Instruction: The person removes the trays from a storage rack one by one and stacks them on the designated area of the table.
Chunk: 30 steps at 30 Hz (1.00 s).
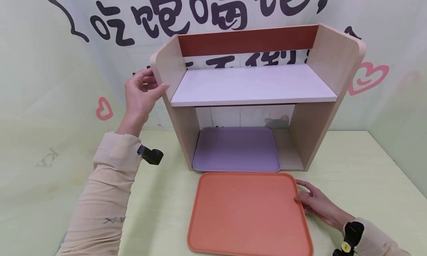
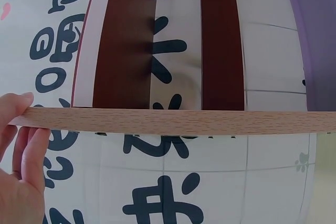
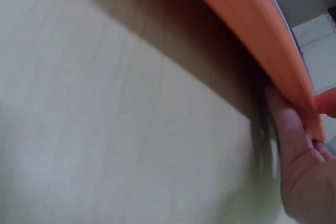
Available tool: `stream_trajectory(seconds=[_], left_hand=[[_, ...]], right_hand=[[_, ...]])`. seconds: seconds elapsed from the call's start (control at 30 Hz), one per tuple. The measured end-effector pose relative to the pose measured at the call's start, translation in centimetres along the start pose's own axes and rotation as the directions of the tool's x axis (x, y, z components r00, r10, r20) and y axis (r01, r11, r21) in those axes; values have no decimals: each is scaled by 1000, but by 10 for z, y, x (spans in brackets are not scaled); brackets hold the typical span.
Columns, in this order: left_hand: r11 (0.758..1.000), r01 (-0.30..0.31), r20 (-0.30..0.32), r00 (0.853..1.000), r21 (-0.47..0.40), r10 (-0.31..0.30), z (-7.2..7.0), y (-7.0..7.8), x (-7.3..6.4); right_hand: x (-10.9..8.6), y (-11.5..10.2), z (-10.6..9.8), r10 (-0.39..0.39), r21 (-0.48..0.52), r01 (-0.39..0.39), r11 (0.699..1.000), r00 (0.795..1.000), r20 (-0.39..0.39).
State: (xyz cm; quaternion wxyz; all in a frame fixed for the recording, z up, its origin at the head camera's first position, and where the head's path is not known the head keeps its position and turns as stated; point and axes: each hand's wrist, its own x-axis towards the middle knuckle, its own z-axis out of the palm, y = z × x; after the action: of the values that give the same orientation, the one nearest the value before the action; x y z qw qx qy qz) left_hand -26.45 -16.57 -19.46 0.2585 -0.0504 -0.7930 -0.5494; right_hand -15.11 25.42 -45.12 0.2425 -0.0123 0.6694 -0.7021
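My left hand (image 1: 141, 95) holds the left side panel of a small wooden shelf (image 1: 248, 83) near its top. In the left wrist view the thumb lies on one face of the panel's edge (image 2: 178, 121) and the fingers on the other. An orange tray (image 1: 248, 211) lies in front of the shelf, its back edge close to the shelf's base. At its right rim my right hand (image 1: 321, 206) pinches the tray, thumb above and fingers below. The right wrist view shows that rim raised a little, with shadow under it. A purple tray (image 1: 235, 148) lies in the shelf's lower compartment, toward the left.
The shelf stands on a pale wooden table (image 1: 360, 167), its white upper board (image 1: 253, 83) bare. Behind it hangs a cloth backdrop (image 1: 83, 63) with large black characters and pink hearts. Black wrist cameras sit on both sleeves.
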Motion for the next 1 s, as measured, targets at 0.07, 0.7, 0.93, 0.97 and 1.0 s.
stream_trajectory(seconds=[0.07, 0.7, 0.93, 0.97, 1.0], left_hand=[[1000, 0, 0, 1000, -2, 0, 0, 0, 0], [1000, -25, -6, 1000, -11, 25, 0, -1, 0], [1000, -20, -5, 1000, -9, 20, 0, -1, 0], [1000, -20, -4, 1000, -10, 20, 0, -2, 0], [1000, -20, -4, 1000, -11, 20, 0, -1, 0]], right_hand=[[1, -2, 1, 8, -89, -12, 996, 999, -39], [12, -11, 6, -174, -563, 71, 824, 976, -131], [16, -7, 0, -185, -567, 81, 820, 974, -129], [16, -8, 1, -179, -571, 71, 818, 974, -136], [16, -9, 1, -173, -573, 60, 818, 974, -145]])
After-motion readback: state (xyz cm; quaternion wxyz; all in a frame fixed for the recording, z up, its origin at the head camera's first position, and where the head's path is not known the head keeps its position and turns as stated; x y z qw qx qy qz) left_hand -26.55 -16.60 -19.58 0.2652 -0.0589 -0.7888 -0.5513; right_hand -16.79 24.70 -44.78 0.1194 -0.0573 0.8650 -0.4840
